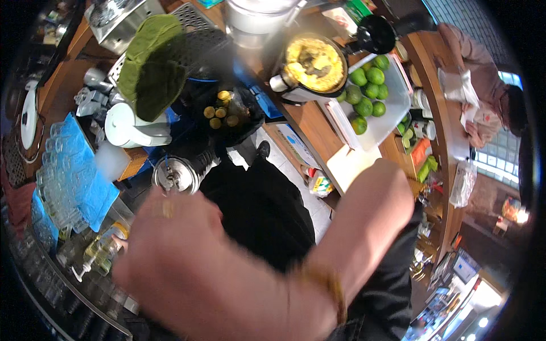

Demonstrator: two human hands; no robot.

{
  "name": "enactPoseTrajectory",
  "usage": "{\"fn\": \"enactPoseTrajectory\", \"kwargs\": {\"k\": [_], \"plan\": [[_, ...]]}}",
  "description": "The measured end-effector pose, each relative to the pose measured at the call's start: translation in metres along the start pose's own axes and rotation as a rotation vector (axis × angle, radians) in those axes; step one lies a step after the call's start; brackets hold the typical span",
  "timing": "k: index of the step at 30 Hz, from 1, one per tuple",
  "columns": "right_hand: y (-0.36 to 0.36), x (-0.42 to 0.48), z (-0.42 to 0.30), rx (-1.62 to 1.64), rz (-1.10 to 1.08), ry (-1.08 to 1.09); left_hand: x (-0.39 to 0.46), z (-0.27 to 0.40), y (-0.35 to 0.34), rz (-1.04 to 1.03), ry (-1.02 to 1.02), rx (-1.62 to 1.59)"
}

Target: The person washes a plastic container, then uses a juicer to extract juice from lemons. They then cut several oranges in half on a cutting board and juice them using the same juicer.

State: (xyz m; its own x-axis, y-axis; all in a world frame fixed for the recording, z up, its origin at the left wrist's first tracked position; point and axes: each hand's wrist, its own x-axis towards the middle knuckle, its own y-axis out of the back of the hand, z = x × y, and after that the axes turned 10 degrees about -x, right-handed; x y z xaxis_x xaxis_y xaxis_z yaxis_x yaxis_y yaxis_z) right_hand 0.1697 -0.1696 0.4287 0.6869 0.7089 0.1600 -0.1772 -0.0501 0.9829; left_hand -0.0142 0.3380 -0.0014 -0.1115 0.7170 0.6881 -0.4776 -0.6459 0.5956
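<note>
My bent right arm crosses the lower view, blurred, with a yellowish bracelet at the wrist. My right hand looms large near the lens, with a ring and curled fingers; whether it holds anything is hidden. A fingertip shows beside a yellow-rimmed glass jar; whose it is I cannot tell. My left hand is otherwise out of view. Beyond the hand stands a round steel vessel. Yellow pulp fills a round appliance, probably a juicer, beside a clear plastic tub of green limes.
Squeezed fruit halves lie in a black-lined bin. Left are upturned glasses on a blue cloth, a white pitcher and a green cloth. A cutting board lies right. A person is across the counter.
</note>
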Motion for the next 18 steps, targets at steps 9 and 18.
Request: {"fn": "enactPoseTrajectory", "kwargs": {"k": [9, 18], "plan": [[-0.148, -0.117, 0.264, 0.025, -0.251, -0.435, -0.153, 0.146, 0.125, -0.481, -0.597, -0.629], [-0.173, -0.122, 0.291, 0.299, -0.126, -0.322, -0.217, 0.093, 0.147, -1.008, -0.475, -0.6]]}}
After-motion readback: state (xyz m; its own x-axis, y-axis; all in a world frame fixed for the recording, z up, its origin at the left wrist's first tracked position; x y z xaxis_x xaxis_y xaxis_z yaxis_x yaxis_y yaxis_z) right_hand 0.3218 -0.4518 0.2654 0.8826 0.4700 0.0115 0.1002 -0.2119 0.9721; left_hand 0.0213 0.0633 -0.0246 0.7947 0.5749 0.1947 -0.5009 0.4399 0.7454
